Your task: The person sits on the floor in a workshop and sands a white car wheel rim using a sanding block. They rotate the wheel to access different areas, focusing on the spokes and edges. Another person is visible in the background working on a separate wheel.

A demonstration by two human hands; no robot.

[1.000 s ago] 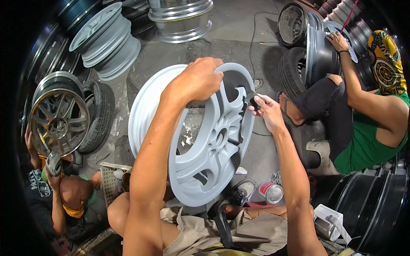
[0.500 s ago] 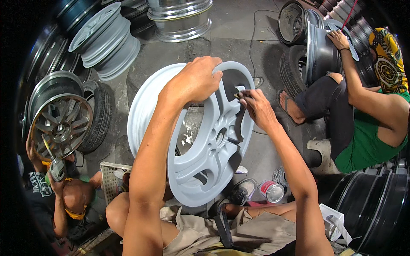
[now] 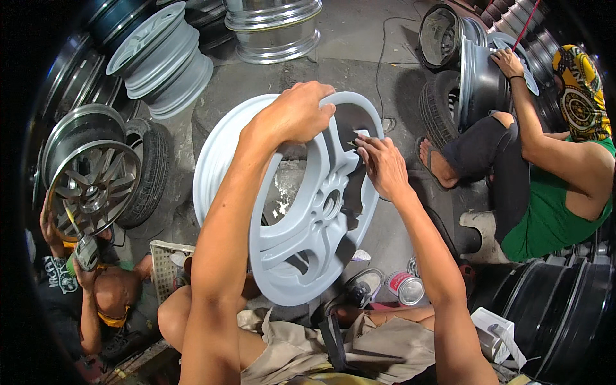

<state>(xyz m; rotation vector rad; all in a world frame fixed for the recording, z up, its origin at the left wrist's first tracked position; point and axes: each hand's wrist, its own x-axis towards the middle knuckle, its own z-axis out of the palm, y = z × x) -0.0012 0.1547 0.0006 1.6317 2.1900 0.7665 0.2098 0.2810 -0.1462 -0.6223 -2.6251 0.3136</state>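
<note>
A light grey wheel rim [image 3: 276, 247] stands tilted in front of me, its spoked face turned toward the right. My left hand [image 3: 296, 114] is closed over its top edge, fingers curled round the lip. On the spoked face, near the right outer edge, my right hand [image 3: 384, 162] pinches a small thin piece [image 3: 353, 144]; only a dark, greenish bit shows past the fingertips, so its kind is unclear. Those fingertips are at a spoke beside the dark, shaded part of the face. The wheel's lower end is close to my knees.
At left, a person holds a grinder-like power tool [image 3: 86, 251] by a multi-spoke wheel [image 3: 96, 186]. Another person sits at right with a hand on a grey wheel [image 3: 478, 83]. A can [image 3: 405, 289] and a perforated crate [image 3: 168, 264] flank my legs. A cable [image 3: 383, 58] crosses the floor.
My right hand has shifted slightly on the spoke, its fingers flatter and covering more of the small piece. My left hand keeps its hold, and the wheel rim has barely moved.
</note>
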